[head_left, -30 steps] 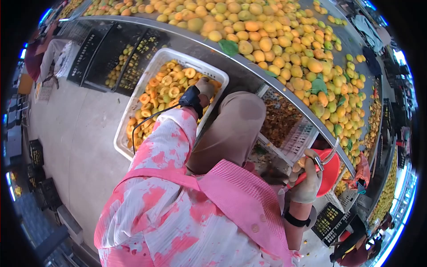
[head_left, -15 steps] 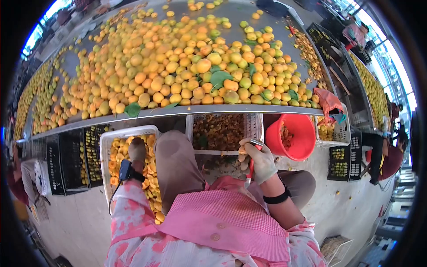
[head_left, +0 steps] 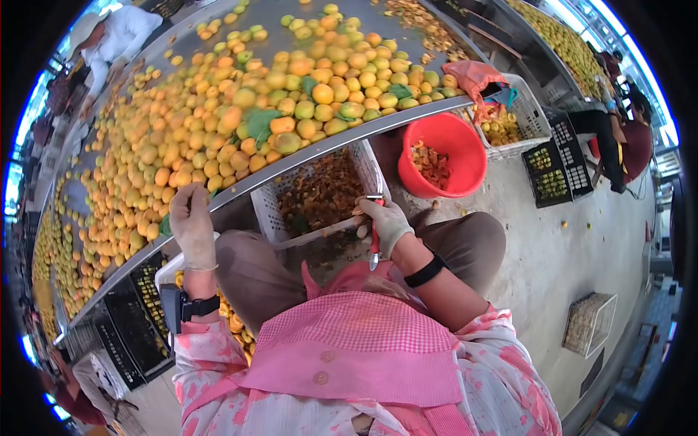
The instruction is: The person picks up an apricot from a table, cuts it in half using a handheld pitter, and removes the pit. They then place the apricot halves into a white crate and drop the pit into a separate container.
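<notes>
My gloved left hand [head_left: 193,229] is raised at the metal edge of the sorting table [head_left: 251,182], fingertips right by the nearest apricots [head_left: 190,176]. Its thumb and fingers are slightly apart, with no fruit visible between them. In front of my lap, my gloved right hand [head_left: 390,224] is closed around a red-handled tool [head_left: 375,238] with metal at both ends, its pointed end downward. A bit of orange shows at those fingertips. Below the table edge, between my knees and the table, stands a white crate [head_left: 275,227] of dark apricot scraps.
A red bucket [head_left: 465,171] with scraps stands right of the crate. Beyond it, a white basket [head_left: 534,120] holds apricot halves under an orange bag [head_left: 476,76]. Another white crate [head_left: 166,272] of halves is partly behind my left arm. People work at far left and right.
My left hand has left the crate of apricot halves and risen to the fruit at the table edge. My view has turned right. My right hand keeps the tool.
</notes>
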A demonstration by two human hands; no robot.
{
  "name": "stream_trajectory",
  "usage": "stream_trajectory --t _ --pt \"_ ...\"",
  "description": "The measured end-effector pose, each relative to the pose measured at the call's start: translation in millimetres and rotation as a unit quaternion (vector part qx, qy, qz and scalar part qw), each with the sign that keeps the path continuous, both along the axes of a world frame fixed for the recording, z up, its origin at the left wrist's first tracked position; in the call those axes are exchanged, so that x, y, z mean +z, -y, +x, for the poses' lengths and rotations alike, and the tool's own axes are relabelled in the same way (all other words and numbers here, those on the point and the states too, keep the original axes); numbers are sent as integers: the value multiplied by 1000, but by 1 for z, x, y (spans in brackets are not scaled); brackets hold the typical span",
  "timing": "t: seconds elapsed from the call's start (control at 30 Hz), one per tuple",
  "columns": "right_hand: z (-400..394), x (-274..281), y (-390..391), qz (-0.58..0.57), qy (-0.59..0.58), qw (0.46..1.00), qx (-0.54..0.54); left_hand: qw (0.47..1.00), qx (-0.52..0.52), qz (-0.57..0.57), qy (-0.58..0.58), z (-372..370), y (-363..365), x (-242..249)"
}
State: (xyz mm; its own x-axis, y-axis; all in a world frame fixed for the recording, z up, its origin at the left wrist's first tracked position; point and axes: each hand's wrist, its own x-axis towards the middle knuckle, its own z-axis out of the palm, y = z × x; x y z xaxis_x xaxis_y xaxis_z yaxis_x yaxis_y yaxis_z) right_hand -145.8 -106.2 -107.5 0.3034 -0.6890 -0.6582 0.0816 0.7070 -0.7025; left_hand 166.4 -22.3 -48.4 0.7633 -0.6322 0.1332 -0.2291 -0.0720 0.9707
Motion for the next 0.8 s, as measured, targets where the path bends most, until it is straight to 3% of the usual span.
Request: stream_trajectory --t 0.1,0.17,0.27,0.4,0.5,0.6,0.8 --pt "-14 -4 2 36 -13 999 -28 998 -52 -10 29 -13 25 -2" --pt "-23 -6 6 20 -14 998 -66 996 -79 41 -3 -24 39 3" --pt "-39 -13 14 18 1 996 -83 995 -87 -6 41 -23 54 -11" --pt "-45 -20 21 19 5 996 -83 987 -62 37 146 -10 68 -18" --pt "-32 -1 18 9 14 998 -64 995 -44 69 56 -4 83 -12" --pt "-23 12 19 -11 24 999 -37 962 -21 62 266 18 107 -24" --pt "-24 24 16 -20 51 998 -9 926 -26 229 300 42 156 -28"
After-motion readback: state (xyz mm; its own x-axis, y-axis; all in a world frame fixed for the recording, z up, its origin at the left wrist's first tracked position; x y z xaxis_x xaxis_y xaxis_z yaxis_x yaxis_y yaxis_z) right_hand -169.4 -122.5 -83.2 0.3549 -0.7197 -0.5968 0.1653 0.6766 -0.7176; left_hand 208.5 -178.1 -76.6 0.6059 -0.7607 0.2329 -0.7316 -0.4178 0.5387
